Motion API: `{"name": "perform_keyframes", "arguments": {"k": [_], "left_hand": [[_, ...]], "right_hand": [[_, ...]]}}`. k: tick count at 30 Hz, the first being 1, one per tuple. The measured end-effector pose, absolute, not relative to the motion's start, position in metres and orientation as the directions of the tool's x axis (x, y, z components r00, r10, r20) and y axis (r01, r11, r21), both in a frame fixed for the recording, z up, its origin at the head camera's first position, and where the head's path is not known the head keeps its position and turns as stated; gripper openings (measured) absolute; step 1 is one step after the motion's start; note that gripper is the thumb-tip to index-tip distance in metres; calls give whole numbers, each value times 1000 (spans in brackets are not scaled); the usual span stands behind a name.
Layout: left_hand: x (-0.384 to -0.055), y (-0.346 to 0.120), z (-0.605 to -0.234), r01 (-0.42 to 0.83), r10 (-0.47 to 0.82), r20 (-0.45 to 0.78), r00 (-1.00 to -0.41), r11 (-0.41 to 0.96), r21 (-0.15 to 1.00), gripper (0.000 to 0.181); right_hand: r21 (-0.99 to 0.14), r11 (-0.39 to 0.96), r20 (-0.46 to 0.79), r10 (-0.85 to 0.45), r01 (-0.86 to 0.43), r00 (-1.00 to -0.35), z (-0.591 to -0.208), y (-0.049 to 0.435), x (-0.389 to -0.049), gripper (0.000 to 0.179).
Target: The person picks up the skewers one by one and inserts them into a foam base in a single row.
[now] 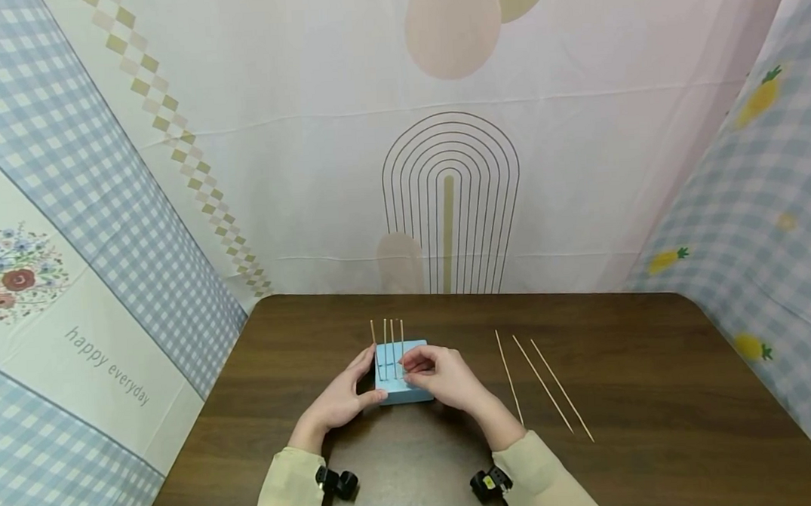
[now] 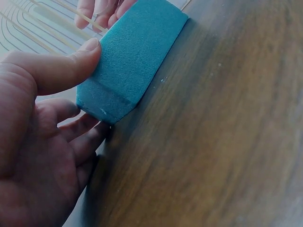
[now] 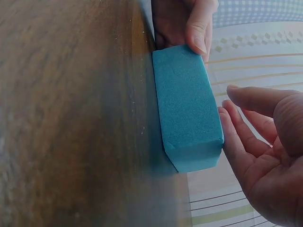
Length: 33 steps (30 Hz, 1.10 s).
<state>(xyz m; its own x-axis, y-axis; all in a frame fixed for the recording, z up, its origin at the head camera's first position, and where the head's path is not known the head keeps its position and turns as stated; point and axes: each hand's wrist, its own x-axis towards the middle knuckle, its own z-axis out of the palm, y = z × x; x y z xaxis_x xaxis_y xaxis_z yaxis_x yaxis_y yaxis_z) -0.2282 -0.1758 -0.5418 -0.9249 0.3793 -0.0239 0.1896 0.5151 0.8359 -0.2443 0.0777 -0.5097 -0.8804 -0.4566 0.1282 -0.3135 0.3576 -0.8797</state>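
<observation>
A light blue foam block rests on the table, with several thin wooden sticks standing upright in its top. My left hand holds the block at its left end, thumb on the front face and fingers around the end. At the block's right part, my right hand is beside the rightmost standing stick. In the right wrist view its thumb and fingers are apart, one fingertip touching the block's top edge; no stick shows pinched there.
Three loose wooden sticks lie slanted on the brown table, right of my right forearm. A patterned white cloth hangs behind the table, with checked cloths at both sides. Small black cameras sit on both wrists.
</observation>
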Motion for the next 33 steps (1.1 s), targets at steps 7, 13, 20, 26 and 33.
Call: {"name": "perform_keyframes", "arguments": {"k": [7, 13, 20, 26, 33], "left_hand": [[-228, -178, -540, 194, 383, -27, -923, 525, 829, 95], [-229, -179, -539, 196, 384, -27, -923, 529, 826, 94], [-228, -181, -539, 193, 376, -24, -926, 530, 826, 94], [-227, -180, -540, 195, 379, -21, -925, 520, 832, 95], [-228, -176, -542, 196, 385, -25, -923, 522, 830, 95]], "right_hand": [[-890, 335, 128, -466, -309, -875, -507, 79, -246, 20], [-896, 322, 133, -464, -307, -876, -507, 81, -248, 21], [-887, 339, 131, -462, -312, -877, -508, 82, -251, 21], [-860, 382, 125, -484, -338, -866, -504, 91, -250, 24], [-832, 420, 121, -502, -363, -856, -493, 119, -248, 29]]}}
